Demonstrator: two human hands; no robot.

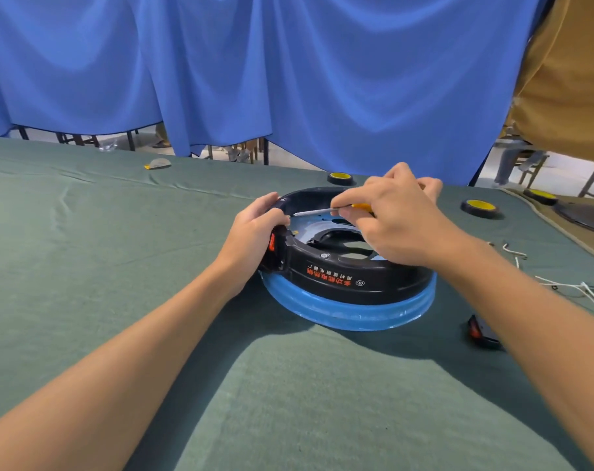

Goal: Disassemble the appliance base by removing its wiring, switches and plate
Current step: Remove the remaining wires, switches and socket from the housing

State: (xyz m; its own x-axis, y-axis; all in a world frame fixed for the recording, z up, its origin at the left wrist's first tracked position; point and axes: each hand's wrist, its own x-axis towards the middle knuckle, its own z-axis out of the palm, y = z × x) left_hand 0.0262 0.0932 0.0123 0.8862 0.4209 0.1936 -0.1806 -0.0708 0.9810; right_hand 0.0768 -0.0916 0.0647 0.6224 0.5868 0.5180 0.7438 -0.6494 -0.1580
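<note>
Black plastic forms the base (350,280), ringed below by a blue band (350,314). It is set on the green-clothed table (84,266), nearer the far edge than the near one and a little right of the middle. Its left rim is gripped by the left hand (254,229), the fingers curled over the top just above a red switch (273,243) mounted in the side wall. A metal plate (309,229) is seen inside the ring.

A screwdriver (317,211) with a yellow handle is pinched in the curled fingers of the right hand (401,219) over the base. Its shaft is laid almost level and its tip is brought to the inner left rim, beside the left thumb.

A loose switch (482,329) is found by the right forearm, towards the right edge, with white wires (581,290) beyond it. A tape roll (340,178) is placed at the far edge behind the base, and a second roll (480,208) lies to its right. A blue curtain (288,79) is hung behind the table.
</note>
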